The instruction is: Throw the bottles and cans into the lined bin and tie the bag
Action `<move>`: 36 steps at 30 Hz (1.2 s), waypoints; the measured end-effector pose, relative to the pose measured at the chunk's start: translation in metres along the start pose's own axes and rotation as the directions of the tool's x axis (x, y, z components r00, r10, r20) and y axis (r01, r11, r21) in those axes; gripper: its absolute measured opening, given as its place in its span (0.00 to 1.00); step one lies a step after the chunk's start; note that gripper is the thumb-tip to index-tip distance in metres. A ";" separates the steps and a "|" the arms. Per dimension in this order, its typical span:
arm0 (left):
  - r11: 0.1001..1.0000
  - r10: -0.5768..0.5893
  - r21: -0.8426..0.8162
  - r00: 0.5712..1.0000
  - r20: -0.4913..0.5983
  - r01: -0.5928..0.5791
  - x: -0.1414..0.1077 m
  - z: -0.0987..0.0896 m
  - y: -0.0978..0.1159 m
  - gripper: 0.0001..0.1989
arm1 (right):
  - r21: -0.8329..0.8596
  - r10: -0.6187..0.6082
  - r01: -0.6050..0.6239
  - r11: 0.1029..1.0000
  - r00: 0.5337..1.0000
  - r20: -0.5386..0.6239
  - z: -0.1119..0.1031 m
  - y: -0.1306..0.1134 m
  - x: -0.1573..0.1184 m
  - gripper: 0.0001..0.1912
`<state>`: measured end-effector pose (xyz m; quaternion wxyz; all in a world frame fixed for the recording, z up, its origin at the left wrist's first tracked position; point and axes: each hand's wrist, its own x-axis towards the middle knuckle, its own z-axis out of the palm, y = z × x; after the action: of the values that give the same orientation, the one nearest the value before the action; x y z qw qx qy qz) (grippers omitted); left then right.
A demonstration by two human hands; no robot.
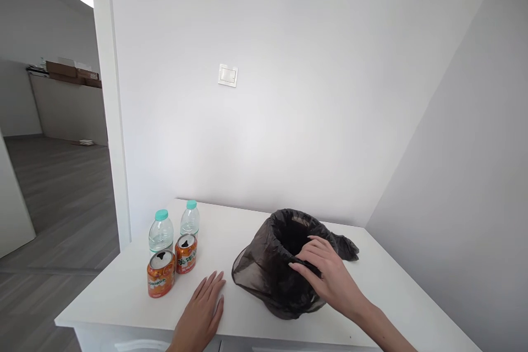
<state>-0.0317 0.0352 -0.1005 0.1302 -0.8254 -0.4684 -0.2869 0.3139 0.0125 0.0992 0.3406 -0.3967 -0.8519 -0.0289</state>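
A bin lined with a black plastic bag [274, 272] stands upright on the white cabinet top, its mouth open. At the near right side of its rim is my right hand [325, 269], the thumb outside and the fingers over the opening, pinching the edge of the bag. My left hand [202, 311] lies flat near the front edge, fingers apart, holding nothing. Left of it stand two orange drink cans, a nearer one [160, 278] and a farther one [186, 256], both opened. Behind them are two clear bottles with teal caps, one on the left [160, 234] and one on the right [190, 220].
The white cabinet top [223, 220] meets a wall with a light switch [228, 75]. A gathered end of the black bag lies behind right of the bin. At the left, a doorway shows another room with cardboard boxes [61, 70] on a counter.
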 end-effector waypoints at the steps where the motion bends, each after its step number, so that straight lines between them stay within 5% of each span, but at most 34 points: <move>1: 1.000 0.007 -0.019 1.000 -0.003 -0.007 -0.002 -0.004 -0.001 0.20 | 0.011 -0.008 0.008 1.000 1.000 0.015 0.001 -0.004 0.003 0.11; 6: 0.996 -0.046 -0.082 0.994 -0.094 0.038 -0.002 -0.041 -0.005 0.14 | 0.038 -0.029 0.028 0.999 0.999 0.035 -0.006 -0.018 0.001 0.09; 10: 0.993 -0.115 -0.018 0.967 -0.230 0.113 0.027 -0.091 -0.019 0.11 | 0.091 0.124 -0.111 0.990 0.979 -0.160 -0.018 -0.006 -0.031 0.16; 12: 0.986 -0.126 0.068 0.954 -0.272 0.149 0.052 -0.117 -0.031 0.12 | 0.193 0.332 -0.284 0.939 0.893 -0.305 -0.017 0.016 -0.054 0.15; 14: 0.970 -0.117 0.175 0.955 -0.273 0.169 0.079 -0.135 -0.046 0.15 | 0.355 0.589 -0.474 0.806 0.705 -0.395 -0.007 0.048 -0.078 0.18; 16: 0.947 -0.093 0.277 0.966 -0.242 0.160 0.104 -0.144 -0.061 0.18 | 0.514 0.794 -0.611 0.602 0.527 -0.302 0.013 0.081 -0.099 0.22; 17: 0.937 -0.078 0.316 0.973 -0.218 0.146 0.115 -0.144 -0.068 0.19 | 0.560 0.844 -0.647 0.517 0.493 -0.210 0.027 0.096 -0.109 0.25; 22: 0.891 -0.112 0.429 0.987 -0.112 0.149 0.153 -0.128 -0.095 0.22 | 0.611 0.814 -0.709 0.351 0.554 0.174 0.106 0.132 -0.141 0.24; 25: 0.882 -0.184 0.439 0.983 -0.020 0.174 0.169 -0.122 -0.100 0.21 | 0.575 0.754 -0.692 0.437 0.630 0.185 0.135 0.130 -0.150 0.19; 29: 0.896 -0.203 0.415 0.977 0.064 0.159 0.179 -0.125 -0.096 0.19 | 0.501 0.716 -0.667 0.552 0.687 0.127 0.143 0.124 -0.156 0.17; 33: 0.897 -0.226 0.411 0.968 0.106 0.165 0.175 -0.138 -0.084 0.19 | 0.497 0.711 -0.662 0.561 0.693 0.122 0.140 0.127 -0.162 0.19; 36: 0.910 -0.204 0.372 0.979 0.011 0.185 0.179 -0.163 -0.065 0.20 | 0.507 0.706 -0.651 0.565 0.700 0.112 0.141 0.130 -0.163 0.19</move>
<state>-0.0733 0.1152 0.1332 0.2422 -0.7423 -0.5968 -0.1850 0.3996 0.0390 -0.1357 0.4606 -0.5860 -0.5901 0.3102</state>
